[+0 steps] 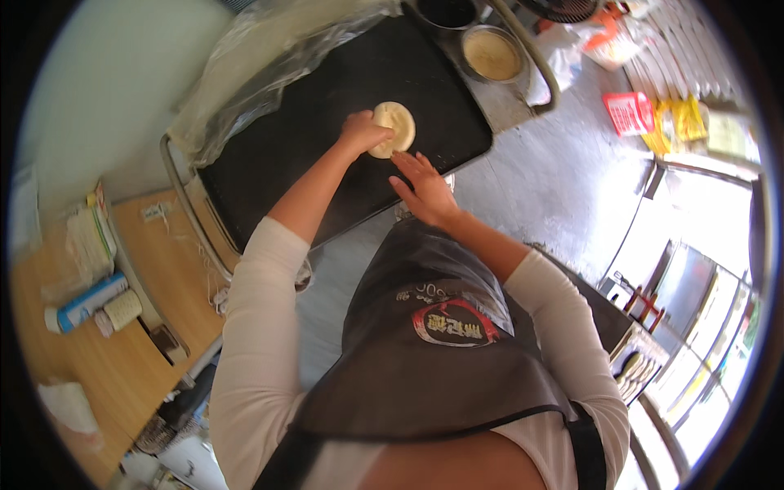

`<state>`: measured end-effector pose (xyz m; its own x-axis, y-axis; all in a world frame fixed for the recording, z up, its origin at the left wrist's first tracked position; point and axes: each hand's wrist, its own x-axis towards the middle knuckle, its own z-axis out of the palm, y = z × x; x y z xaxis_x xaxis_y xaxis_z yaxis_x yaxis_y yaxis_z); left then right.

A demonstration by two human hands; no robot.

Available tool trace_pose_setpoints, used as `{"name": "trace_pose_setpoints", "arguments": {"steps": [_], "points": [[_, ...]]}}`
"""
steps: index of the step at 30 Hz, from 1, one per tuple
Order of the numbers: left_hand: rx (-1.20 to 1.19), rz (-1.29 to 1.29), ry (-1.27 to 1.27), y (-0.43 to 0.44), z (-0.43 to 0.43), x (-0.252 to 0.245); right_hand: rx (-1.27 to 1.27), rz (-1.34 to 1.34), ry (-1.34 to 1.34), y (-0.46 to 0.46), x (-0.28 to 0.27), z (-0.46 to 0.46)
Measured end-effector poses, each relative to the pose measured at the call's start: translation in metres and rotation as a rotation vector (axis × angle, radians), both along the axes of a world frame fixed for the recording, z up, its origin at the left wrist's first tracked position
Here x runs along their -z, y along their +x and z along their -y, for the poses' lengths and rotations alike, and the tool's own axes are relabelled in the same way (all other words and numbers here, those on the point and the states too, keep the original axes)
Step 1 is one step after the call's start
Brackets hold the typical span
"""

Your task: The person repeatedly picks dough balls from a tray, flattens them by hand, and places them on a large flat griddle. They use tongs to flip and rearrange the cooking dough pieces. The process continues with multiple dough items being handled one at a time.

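Note:
A pale round disc of dough with a raised rim and a dented middle is in front of me, over a large black baking tray. My left hand grips its left side, the thumb pressed on top and the other fingers mostly hidden. Just below the disc's lower edge is my right hand, fingers extended and thumb apart, holding nothing. Its fingertips are close to the rim; whether they touch it, I cannot tell.
Clear plastic sheeting lies along the tray's far left side. Beyond the far right corner stands a metal bowl of beige food. A curved metal rail rises beside it. At left, a wooden desk holds a blue box.

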<state>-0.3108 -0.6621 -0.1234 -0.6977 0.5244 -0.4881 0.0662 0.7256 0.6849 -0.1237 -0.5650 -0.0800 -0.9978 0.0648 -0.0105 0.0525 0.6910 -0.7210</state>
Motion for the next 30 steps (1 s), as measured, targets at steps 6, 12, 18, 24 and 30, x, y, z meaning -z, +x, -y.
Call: {"name": "trace_pose_setpoints", "arguments": {"steps": [6,12,18,24,30], "points": [[-0.344,-0.057,0.647,0.094,-0.014,-0.058,0.587,0.234,-1.677,0.082,-0.037,-0.022],[0.853,-0.729,0.886,0.226,-0.067,-0.164,0.447,-0.618,-2.191,0.181,-0.123,-0.055],[1.091,-0.589,1.165,0.367,-0.132,-0.198,0.808,-1.046,-1.865,0.364,-0.147,-0.088],[1.441,-0.236,1.200,0.540,-0.169,-0.191,1.159,-1.523,-1.469,0.644,-0.137,-0.054],[1.660,-0.095,1.091,0.629,-0.186,-0.178,2.215,-1.649,-0.697,0.910,-0.147,0.021]]}}
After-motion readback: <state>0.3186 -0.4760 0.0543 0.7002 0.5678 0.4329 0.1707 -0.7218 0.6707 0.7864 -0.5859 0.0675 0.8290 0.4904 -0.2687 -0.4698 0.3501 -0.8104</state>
